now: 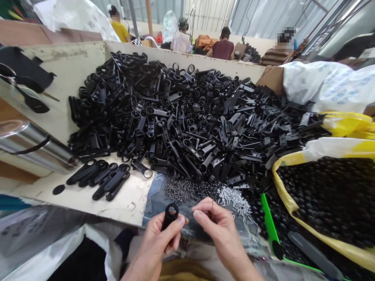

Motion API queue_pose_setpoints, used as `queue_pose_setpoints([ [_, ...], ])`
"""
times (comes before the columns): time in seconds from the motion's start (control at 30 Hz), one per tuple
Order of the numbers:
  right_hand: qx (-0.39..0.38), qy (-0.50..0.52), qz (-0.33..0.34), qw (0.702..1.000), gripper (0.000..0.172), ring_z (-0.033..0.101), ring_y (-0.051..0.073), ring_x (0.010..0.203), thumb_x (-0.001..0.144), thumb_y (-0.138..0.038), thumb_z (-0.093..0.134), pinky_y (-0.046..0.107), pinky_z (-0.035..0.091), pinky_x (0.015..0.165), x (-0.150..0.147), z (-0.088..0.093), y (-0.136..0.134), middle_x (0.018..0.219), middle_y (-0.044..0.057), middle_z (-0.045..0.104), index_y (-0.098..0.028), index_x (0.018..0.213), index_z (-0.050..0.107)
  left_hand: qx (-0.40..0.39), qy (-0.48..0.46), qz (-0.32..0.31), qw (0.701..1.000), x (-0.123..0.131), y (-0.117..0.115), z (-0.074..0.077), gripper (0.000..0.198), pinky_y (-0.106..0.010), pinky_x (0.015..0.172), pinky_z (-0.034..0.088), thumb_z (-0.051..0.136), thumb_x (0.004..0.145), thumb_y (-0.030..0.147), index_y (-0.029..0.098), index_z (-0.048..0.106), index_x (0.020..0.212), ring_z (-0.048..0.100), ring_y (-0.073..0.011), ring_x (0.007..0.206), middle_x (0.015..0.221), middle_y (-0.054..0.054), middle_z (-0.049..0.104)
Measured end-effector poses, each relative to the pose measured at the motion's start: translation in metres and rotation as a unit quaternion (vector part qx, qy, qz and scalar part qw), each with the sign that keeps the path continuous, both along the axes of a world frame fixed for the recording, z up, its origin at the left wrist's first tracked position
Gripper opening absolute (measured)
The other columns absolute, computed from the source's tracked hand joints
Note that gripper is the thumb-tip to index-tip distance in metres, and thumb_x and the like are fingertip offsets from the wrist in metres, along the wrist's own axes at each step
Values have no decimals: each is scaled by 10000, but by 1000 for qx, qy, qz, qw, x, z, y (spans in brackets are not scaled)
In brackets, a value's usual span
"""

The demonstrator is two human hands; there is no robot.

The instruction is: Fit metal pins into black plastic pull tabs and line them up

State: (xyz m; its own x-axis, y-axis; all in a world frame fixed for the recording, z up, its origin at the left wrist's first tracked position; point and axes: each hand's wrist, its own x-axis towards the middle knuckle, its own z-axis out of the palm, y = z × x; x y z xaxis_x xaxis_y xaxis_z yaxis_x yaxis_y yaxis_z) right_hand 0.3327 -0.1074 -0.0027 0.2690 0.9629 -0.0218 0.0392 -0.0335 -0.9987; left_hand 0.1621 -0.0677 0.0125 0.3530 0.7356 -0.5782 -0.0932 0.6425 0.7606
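My left hand (159,238) is closed round a black ring-ended plastic part (171,214), its ring pointing up and its lower end hidden in my palm. To the right, apart from it, my right hand (219,224) is pinched; what its fingertips hold, if anything, is too small to make out. Just beyond both hands, a blue cloth (155,191) carries dark grey screws (180,189), small black pieces (207,190) and silver pins (237,199). Several assembled-looking black handles (113,181) lie in a row on the left of the table.
A large heap of black plastic parts (164,113) fills the bin behind. On the right are a yellow-edged sack (283,183) of black balls and a green-edged tray (269,222). A steel flask (32,144) leans left. Several people sit beyond the bin's back wall (187,56).
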Motion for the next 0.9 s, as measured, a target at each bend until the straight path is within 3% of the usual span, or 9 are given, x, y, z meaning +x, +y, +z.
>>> queue_pose_setpoints([
  [0.13, -14, 148, -35, 988, 236, 499, 126, 673, 854, -457, 814, 237, 402, 588, -28, -8, 3, 844, 11, 612, -226, 818, 790, -5, 2, 24, 1000, 4, 0, 9, 513, -204, 483, 167, 880, 657, 627, 171, 653, 724, 279, -57, 464, 443, 68, 478],
  [0.27, -13, 170, -44, 984, 261, 501, 127, 658, 841, -460, 824, 225, 397, 548, -36, -10, 4, 818, 10, 592, -207, 799, 778, -5, 2, 37, 999, 3, 0, 15, 515, -212, 485, 157, 881, 652, 622, 167, 653, 734, 275, -56, 455, 433, 69, 482],
  [0.43, 15, 135, -36, 990, 234, 545, 139, 676, 870, -444, 800, 234, 454, 603, -35, -13, 5, 809, 9, 619, -219, 809, 777, 0, 9, 47, 999, 1, -2, 11, 487, -212, 495, 175, 875, 670, 597, 161, 671, 745, 309, -65, 463, 436, 60, 499],
  [0.67, 40, 23, -10, 999, 225, 561, 156, 674, 928, -428, 741, 250, 467, 626, -30, -11, -2, 747, 13, 631, -230, 833, 789, 60, 21, 3, 998, -2, 3, -1, 411, -222, 495, 204, 809, 765, 541, 170, 639, 712, 312, -72, 475, 467, 43, 534],
  [0.9, 37, -15, -39, 998, 191, 582, 150, 655, 927, -418, 742, 237, 476, 593, -26, -12, -4, 773, 15, 658, -236, 918, 800, 8, -13, 40, 999, 12, 5, 4, 401, -211, 463, 202, 820, 688, 503, 196, 567, 640, 299, -71, 471, 465, 64, 481],
])
